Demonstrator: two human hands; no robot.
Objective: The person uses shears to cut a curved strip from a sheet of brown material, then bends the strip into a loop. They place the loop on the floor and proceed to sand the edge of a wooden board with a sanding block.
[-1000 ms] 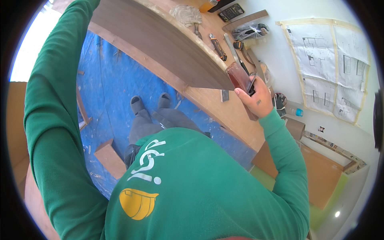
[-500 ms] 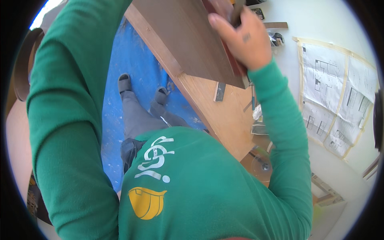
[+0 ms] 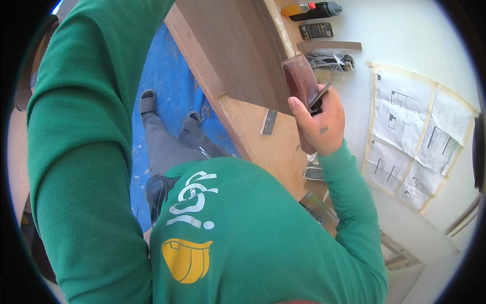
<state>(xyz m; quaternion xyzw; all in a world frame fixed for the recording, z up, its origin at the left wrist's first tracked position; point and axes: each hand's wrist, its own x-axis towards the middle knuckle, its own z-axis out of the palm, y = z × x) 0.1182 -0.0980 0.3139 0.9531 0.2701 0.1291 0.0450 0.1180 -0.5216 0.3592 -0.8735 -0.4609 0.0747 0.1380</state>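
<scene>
My right hand (image 3: 320,124) gripped brown block (image 3: 299,81) against dark board (image 3: 238,45). Left hand out of sight, sleeve (image 3: 86,152) only.

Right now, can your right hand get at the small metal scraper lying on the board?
Probably yes, but not freely: the right hand is wrapped around a reddish block. The scraper lies uncovered on the board, just left of that hand.

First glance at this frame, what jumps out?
The green sweatshirt fills the lower half, its left sleeve running up the left edge. Upper middle, the right hand grips a dark reddish-brown block at the edge of a dark wood panel. Paper floor plans lie on the white surface to the right.
</scene>
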